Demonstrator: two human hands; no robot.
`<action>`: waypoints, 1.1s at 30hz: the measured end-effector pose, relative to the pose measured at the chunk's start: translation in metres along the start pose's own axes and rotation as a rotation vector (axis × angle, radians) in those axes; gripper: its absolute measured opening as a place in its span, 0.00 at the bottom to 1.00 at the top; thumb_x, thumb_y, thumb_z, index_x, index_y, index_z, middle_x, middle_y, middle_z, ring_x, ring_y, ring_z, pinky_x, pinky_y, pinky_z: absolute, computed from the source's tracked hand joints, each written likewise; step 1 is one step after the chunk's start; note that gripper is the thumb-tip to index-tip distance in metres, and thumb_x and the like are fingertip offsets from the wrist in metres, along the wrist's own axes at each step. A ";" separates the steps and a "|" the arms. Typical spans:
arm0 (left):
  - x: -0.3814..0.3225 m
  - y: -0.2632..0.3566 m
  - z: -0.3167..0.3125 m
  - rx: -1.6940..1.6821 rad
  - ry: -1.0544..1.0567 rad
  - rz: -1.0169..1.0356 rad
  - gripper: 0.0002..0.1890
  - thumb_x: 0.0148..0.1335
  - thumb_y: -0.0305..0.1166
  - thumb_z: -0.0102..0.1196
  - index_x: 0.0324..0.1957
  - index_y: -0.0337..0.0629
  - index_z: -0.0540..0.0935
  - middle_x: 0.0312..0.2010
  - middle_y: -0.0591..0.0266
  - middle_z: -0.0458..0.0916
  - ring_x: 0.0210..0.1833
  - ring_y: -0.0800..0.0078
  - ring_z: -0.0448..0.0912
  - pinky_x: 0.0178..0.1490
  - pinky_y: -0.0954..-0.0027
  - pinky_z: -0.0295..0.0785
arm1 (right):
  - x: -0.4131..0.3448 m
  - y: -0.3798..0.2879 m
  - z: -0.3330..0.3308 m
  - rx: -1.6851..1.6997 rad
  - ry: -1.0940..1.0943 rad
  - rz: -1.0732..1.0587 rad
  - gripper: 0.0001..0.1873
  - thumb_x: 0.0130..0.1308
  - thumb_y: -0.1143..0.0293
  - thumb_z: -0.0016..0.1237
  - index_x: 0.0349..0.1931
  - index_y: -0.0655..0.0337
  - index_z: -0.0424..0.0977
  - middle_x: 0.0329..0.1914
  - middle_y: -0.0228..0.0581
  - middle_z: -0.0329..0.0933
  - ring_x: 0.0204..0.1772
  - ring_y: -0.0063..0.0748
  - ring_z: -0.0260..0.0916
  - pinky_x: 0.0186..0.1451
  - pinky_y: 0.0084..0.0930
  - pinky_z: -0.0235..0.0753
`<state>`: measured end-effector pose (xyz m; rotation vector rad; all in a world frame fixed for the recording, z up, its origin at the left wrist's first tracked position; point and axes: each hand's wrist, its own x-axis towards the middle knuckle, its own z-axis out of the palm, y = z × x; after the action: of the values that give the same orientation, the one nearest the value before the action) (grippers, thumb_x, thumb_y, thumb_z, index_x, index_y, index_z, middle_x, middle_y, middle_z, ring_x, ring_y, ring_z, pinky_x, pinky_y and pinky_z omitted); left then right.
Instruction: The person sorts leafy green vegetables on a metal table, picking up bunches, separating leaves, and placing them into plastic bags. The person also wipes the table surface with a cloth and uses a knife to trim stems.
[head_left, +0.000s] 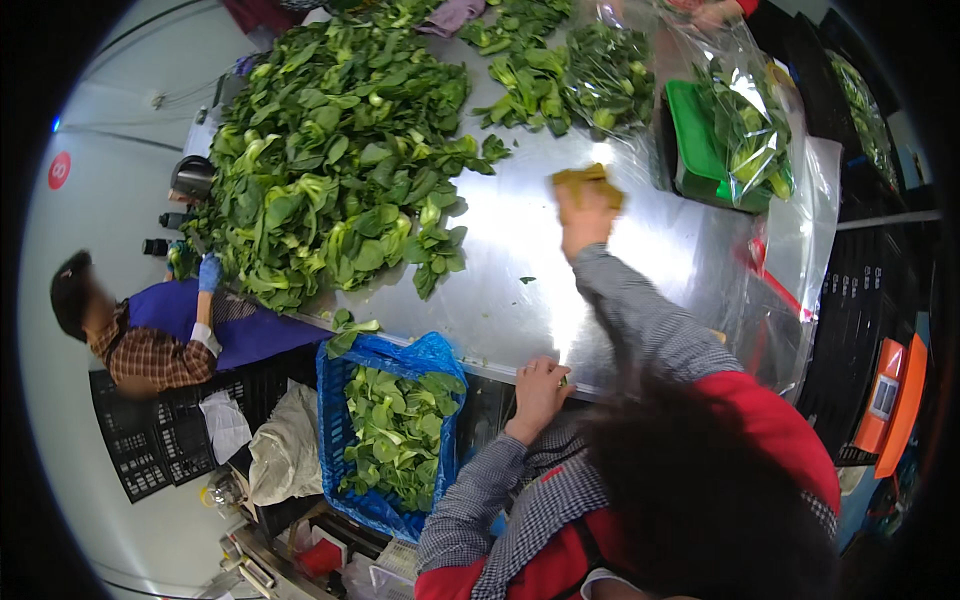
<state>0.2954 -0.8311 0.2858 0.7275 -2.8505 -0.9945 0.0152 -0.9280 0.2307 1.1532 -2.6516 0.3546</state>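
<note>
My right hand (589, 221) presses a yellow-brown cloth (592, 180) onto the stainless steel table (510, 225); hand and cloth are slightly blurred. My left hand (534, 391) rests at the table's near edge with its fingers curled. A small bit of green shows by its fingertips, but whether it is gripped is unclear. Between the hands, a leaf scrap (528, 280) lies on the metal. A large heap of leafy bok choy (330, 157) covers the table's left side, with a few loose heads (435, 251) at its edge.
Below the table edge stands a blue lined crate (326, 420) of greens. Bagged greens (750, 127) lean over a green container (686, 127) at right, near plastic film (817, 195). A co-worker (161, 330) in blue gloves handles greens at left. Another person's hand (712, 15) is at the top.
</note>
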 end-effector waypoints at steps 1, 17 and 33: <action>0.003 -0.004 0.000 0.074 -0.015 -0.057 0.09 0.53 0.35 0.62 0.38 0.49 0.82 0.36 0.60 0.75 0.43 0.57 0.74 0.46 0.55 0.67 | -0.003 -0.032 0.008 0.441 -0.056 0.057 0.15 0.64 0.60 0.47 0.51 0.47 0.75 0.50 0.49 0.70 0.57 0.53 0.64 0.51 0.53 0.65; 0.299 -0.103 -0.147 0.514 0.205 0.194 0.18 0.63 0.32 0.51 0.55 0.47 0.77 0.63 0.49 0.68 0.68 0.48 0.61 0.65 0.47 0.60 | 0.007 0.128 -0.100 -0.061 -0.544 0.371 0.46 0.50 0.47 0.56 0.71 0.42 0.55 0.65 0.65 0.55 0.67 0.74 0.49 0.69 0.57 0.57; 0.327 -0.211 -0.212 0.893 0.172 -0.019 0.28 0.59 0.44 0.59 0.61 0.49 0.72 0.61 0.56 0.70 0.64 0.51 0.67 0.69 0.40 0.50 | 0.102 -0.103 -0.029 0.216 -0.778 -0.599 0.32 0.46 0.58 0.56 0.57 0.34 0.73 0.56 0.47 0.67 0.67 0.53 0.58 0.58 0.49 0.74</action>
<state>0.1313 -1.2431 0.2901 0.8012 -3.0346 0.4038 0.0270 -1.0566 0.3021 2.4757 -2.6577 0.0765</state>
